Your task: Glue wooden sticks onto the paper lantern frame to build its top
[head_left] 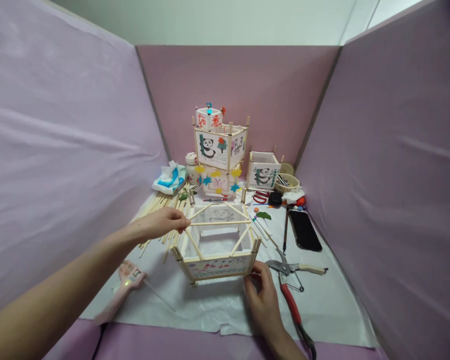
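A lantern frame of thin wooden sticks [220,224] with white drawn-on panels stands tilted in the middle of the covered table, thin sticks crossing its open top. My left hand [172,220] pinches the frame at its left side, near the end of a cross stick. Down at the front right corner, my right hand [261,292] holds the frame's lower edge between thumb and fingers. A pink glue gun [125,285] lies to the left of the frame. Pruning shears [285,267] with a red and a pale handle lie to the right.
Behind stand a tiered panda lantern [213,150] and a smaller panda box [263,172]. Loose sticks [155,212] and a wipes pack [170,178] are at the left. A phone [305,231], brush [286,230], markers [260,227], red scissors [260,197] and basket [287,184] sit right.
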The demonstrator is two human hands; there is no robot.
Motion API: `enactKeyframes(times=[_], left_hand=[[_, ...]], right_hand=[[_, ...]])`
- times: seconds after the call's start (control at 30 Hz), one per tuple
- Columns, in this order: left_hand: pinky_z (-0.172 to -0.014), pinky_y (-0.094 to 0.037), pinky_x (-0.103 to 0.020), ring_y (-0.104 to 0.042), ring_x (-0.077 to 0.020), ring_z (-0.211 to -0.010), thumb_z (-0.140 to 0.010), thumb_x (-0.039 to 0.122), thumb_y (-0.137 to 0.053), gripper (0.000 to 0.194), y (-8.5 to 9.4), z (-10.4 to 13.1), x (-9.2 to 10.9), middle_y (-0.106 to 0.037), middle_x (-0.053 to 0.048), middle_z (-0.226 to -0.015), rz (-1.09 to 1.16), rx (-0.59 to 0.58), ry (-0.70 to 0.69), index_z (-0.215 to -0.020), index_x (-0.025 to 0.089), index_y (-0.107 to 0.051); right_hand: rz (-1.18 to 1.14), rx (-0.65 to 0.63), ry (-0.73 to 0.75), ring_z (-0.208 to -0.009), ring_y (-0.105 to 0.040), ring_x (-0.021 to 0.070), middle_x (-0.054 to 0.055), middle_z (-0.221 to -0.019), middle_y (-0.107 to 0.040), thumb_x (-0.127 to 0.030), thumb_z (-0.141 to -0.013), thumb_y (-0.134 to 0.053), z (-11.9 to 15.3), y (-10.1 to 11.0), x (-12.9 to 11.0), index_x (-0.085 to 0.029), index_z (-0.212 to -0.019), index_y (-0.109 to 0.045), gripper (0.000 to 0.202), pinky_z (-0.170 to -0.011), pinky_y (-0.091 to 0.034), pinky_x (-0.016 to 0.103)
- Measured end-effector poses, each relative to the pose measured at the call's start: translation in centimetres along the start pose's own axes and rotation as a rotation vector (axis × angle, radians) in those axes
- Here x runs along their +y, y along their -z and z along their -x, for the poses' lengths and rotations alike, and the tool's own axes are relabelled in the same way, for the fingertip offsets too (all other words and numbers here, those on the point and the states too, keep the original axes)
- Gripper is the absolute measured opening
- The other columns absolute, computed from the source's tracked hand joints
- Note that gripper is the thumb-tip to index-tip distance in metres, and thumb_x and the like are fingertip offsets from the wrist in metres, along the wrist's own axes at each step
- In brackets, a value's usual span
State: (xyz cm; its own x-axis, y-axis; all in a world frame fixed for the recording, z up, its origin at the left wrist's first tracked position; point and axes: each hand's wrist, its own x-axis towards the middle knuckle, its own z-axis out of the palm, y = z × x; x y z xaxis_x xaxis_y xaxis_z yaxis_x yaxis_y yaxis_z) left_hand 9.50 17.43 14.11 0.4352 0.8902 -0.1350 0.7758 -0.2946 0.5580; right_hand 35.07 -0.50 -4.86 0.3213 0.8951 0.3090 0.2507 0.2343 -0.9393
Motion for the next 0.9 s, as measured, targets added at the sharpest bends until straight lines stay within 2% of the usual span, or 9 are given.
enactKeyframes(times=[0.13,0.23,0.33,0.43,0.53,0.63,0.77,0.9], left_hand=[[-0.050,-0.033,-0.027,-0.046,-0.0153,-0.053,-0.075,0.067,-0.058,0.047,-0.2,0.6,0.5,-0.059,-0.001,-0.057,0.036,-0.053,0.025,-0.061,0.023,-0.066],[-0.048,-0.032,-0.027,-0.044,-0.0148,-0.051,-0.076,0.066,-0.058,0.047,-0.3,0.4,0.7,-0.056,-0.001,-0.056,0.039,-0.054,0.034,-0.061,0.023,-0.063],[-0.048,-0.030,-0.027,-0.043,-0.0144,-0.051,-0.077,0.065,-0.057,0.046,-0.4,0.2,0.6,-0.055,-0.001,-0.056,0.028,-0.067,0.051,-0.062,0.022,-0.062],[-0.049,-0.030,-0.028,-0.042,-0.0145,-0.051,-0.077,0.065,-0.057,0.046,-0.4,0.2,0.5,-0.053,-0.001,-0.056,0.025,-0.064,0.052,-0.061,0.022,-0.061],[-0.050,-0.029,-0.028,-0.043,-0.0149,-0.053,-0.076,0.066,-0.056,0.047,-0.5,0.2,0.5,-0.052,-0.001,-0.056,0.028,-0.058,0.044,-0.062,0.022,-0.062],[-0.051,-0.028,-0.027,-0.041,-0.0145,-0.055,-0.077,0.066,-0.054,0.047,-0.5,0.3,0.7,-0.054,-0.002,-0.061,0.021,-0.081,0.086,-0.065,0.021,-0.061],[-0.053,-0.026,-0.027,-0.038,-0.0138,-0.057,-0.077,0.067,-0.054,0.048,-0.5,0.4,1.0,-0.053,-0.001,-0.066,0.019,-0.104,0.133,-0.070,0.020,-0.061],[-0.054,-0.026,-0.027,-0.038,-0.0140,-0.058,-0.077,0.068,-0.054,0.049,-0.4,0.5,0.9,-0.054,-0.001,-0.068,0.030,-0.104,0.148,-0.072,0.020,-0.061]], right_hand=[[0.062,0.031,-0.001,-0.106,-0.061,0.0248,0.009,-0.114,-0.063,-0.023,-0.089,-0.056,0.4,0.5,-0.2,-0.022,-0.114,-0.060,0.025,-0.092,-0.052,0.042],[0.130,0.114,0.009,-0.112,-0.060,0.0270,0.011,-0.120,-0.063,-0.023,-0.086,-0.056,0.1,2.6,-1.7,-0.022,-0.119,-0.060,0.034,-0.098,-0.049,0.046],[0.161,0.153,0.016,-0.110,-0.062,0.0261,0.010,-0.120,-0.065,-0.028,-0.090,-0.055,-1.9,5.3,-4.6,-0.023,-0.118,-0.063,0.029,-0.096,-0.050,0.045],[0.154,0.155,0.089,-0.106,-0.064,0.0251,0.009,-0.113,-0.069,-0.033,-0.092,-0.058,-5.5,6.8,-7.5,-0.022,-0.111,-0.068,0.024,-0.095,-0.051,0.043],[0.146,0.078,0.127,-0.104,-0.066,0.0251,0.009,-0.114,-0.071,-0.035,-0.091,-0.058,-9.1,6.4,-8.8,-0.021,-0.109,-0.073,0.026,-0.092,-0.053,0.042],[0.115,-0.013,0.104,-0.105,-0.067,0.0250,0.009,-0.116,-0.072,-0.033,-0.090,-0.056,-10.9,5.2,-8.4,-0.021,-0.108,-0.075,0.029,-0.094,-0.054,0.043],[0.097,-0.052,0.092,-0.112,-0.066,0.0248,0.010,-0.118,-0.072,-0.027,-0.087,-0.053,-11.0,4.2,-7.7,-0.020,-0.107,-0.076,0.031,-0.100,-0.051,0.042],[0.106,-0.056,0.071,-0.112,-0.066,0.0256,0.010,-0.118,-0.073,-0.026,-0.086,-0.053,-10.7,4.1,-7.8,-0.020,-0.106,-0.076,0.032,-0.100,-0.051,0.041]])
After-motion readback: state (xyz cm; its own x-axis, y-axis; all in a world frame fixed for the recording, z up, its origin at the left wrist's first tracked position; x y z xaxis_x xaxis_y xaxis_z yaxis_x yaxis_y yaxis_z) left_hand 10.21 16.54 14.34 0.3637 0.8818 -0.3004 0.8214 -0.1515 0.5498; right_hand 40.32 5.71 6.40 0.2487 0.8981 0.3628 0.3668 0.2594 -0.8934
